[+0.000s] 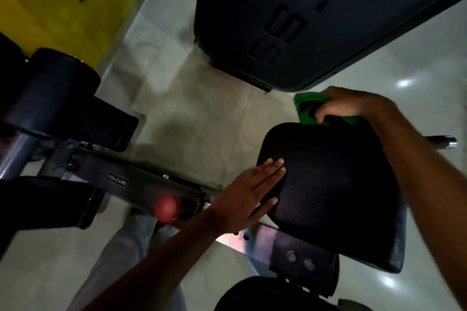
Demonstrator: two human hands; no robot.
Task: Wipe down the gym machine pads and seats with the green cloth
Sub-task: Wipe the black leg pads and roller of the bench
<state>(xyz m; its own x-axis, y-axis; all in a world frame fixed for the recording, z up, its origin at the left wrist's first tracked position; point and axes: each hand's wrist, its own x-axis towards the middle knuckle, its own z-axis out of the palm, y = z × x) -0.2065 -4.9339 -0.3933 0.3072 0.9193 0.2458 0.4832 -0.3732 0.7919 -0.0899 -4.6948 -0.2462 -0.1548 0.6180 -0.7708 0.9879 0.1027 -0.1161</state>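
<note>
Left hand (249, 184) lies flat on pebbled rounded pad (328, 184); right hand (351, 103) grips fuzzy green cloth (304, 108).

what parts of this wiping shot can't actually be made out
All in the head view:
- Green cloth: mostly covered by the right hand gripping it.
- Far edge of the black pad: hidden behind cloth and hand.
- Red knob: blurred.
- Roller pad: cut off by the left edge.

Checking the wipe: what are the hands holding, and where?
Right hand grips the cloth, bunched at the pad's far edge. Left hand holds nothing.
</note>
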